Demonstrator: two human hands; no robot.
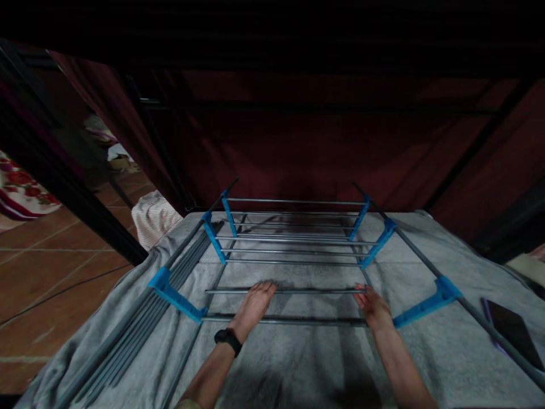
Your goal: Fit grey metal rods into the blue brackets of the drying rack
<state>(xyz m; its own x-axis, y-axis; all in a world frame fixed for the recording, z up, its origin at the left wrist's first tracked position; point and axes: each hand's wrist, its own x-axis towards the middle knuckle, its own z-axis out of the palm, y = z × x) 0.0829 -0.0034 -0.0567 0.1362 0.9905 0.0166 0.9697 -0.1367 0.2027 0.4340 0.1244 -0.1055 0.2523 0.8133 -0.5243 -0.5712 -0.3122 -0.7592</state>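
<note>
A drying-rack frame of grey tubes and blue plastic brackets point(385, 241) lies on a grey blanket point(315, 363). One loose-looking grey metal rod point(315, 291) runs crosswise just beyond the frame's nearest crossbar point(315, 321). My left hand point(258, 300), with a black band on its wrist, is curled over this rod left of its middle; its thumb is hidden. At the rod's right end my right hand point(373, 305) grips it between thumb and fingers, close to the near right blue bracket point(419, 307). The rod's left end reaches past the near left bracket point(176, 298).
Several spare grey rods point(145, 318) lie in a bundle along the left side tube. A phone point(511, 329) rests on the blanket at the right. Dark metal posts and a maroon curtain point(298, 147) stand behind. Tiled floor point(63, 284) shows at the left.
</note>
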